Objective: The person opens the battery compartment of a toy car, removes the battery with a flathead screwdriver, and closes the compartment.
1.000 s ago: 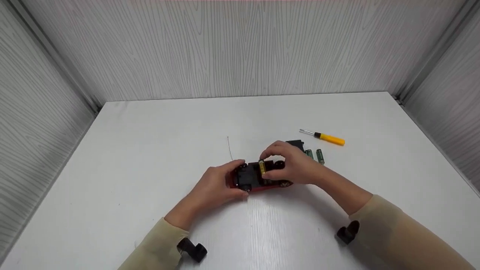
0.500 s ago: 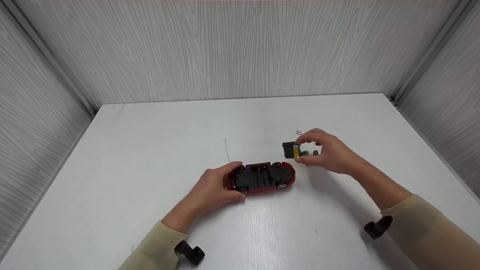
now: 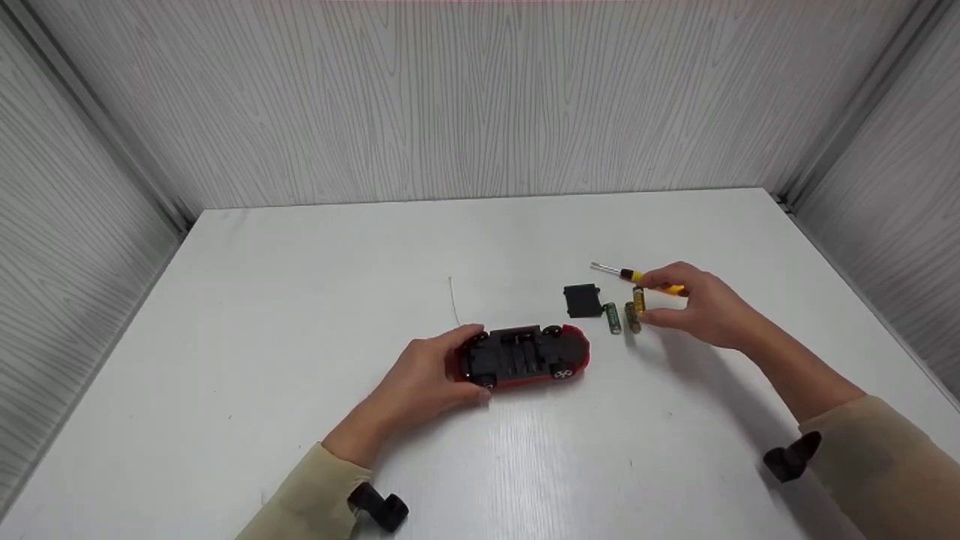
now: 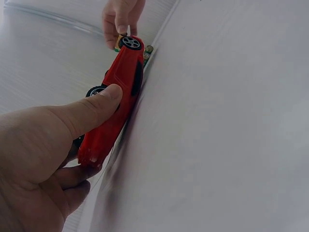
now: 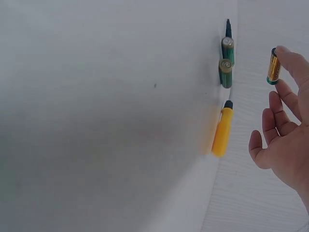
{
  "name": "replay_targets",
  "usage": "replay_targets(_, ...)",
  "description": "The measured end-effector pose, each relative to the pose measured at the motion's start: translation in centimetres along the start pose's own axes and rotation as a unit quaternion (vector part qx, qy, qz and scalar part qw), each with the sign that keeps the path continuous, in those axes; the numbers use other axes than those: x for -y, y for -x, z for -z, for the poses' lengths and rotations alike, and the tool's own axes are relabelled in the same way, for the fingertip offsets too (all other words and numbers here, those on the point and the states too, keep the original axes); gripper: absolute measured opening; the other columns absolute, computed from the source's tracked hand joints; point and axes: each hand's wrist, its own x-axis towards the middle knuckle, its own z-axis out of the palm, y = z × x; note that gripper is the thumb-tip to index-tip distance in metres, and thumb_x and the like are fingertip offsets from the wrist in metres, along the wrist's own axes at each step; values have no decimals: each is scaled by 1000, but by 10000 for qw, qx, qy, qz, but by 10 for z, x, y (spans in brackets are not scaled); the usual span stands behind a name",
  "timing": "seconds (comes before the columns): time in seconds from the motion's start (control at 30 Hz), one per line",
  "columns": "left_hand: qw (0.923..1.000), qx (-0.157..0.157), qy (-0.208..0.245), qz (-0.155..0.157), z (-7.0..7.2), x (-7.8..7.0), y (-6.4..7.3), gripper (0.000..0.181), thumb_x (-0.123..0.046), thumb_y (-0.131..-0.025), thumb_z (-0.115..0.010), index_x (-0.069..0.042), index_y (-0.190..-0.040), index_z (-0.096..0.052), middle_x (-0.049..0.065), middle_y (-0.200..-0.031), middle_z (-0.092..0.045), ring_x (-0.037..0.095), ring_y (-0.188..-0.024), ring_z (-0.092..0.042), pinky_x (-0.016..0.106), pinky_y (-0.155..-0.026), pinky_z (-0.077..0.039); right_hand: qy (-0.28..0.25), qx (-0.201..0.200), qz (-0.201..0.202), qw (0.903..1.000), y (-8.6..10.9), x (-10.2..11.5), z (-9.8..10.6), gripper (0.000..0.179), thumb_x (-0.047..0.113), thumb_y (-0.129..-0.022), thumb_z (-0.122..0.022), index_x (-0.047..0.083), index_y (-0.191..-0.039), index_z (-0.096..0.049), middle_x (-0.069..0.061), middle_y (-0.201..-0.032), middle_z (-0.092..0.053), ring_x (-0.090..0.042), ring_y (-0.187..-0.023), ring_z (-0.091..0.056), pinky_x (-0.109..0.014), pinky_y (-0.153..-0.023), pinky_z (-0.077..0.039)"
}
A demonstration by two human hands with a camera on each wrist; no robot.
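A red toy car (image 3: 531, 354) lies upside down, its black underside and open battery bay facing up. My left hand (image 3: 426, 373) grips its left end, with the thumb (image 4: 108, 96) along the car's side in the left wrist view. To the right, my right hand (image 3: 697, 306) pinches a gold battery (image 5: 273, 66) with green ends between thumb and fingertips, held above the table. Two green batteries lie close by, one to the left (image 3: 613, 319) and another (image 3: 632, 318) just under the held one.
A black square battery cover (image 3: 583, 301) lies behind the car. The yellow screwdriver (image 5: 222, 130) rests beyond the batteries, partly behind the right hand in the head view. A thin wire antenna (image 3: 453, 300) sticks out behind the car. Patterned panels (image 3: 480, 97) wall the table.
My right hand has carried the gold battery from over the car's battery bay rightward, past the black cover, to the other batteries. The left hand keeps its grip on the car.
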Motion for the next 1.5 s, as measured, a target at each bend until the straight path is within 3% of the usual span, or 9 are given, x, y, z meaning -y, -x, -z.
replay_targets(0.5,10000,47,3,-40,-1,1,0,86,-23,-80,-96,-12,-155,-54,5,-143,-66,22,-132,-60,47,-115,-44,128,186,-478,9986,3,-34,0,50,29,-94,-84,8,-136,-67,-16,-137,-64,-36,-126,-54,-57,-107,-43)
replay_targets(0.8,10000,35,-68,-48,-1,1,0,86,-24,-81,-95,-13,-156,-54,4,-143,-66,22,-132,-60,47,-115,-43,340,364,-657,9966,0,-37,-2,50,27,-93,-83,9,-138,-67,-14,-133,-65,-32,-121,-56,-51,-104,-44)
replay_targets(1.5,9999,93,-33,79,1,0,0,87,-26,-81,-95,-18,-157,-53,2,-145,-65,19,-133,-59,45,-116,-41,303,515,-737,9955,-1,-37,-4,53,34,-92,-86,11,-136,-66,-13,-134,-63,-32,-123,-54,-54,-110,-41)
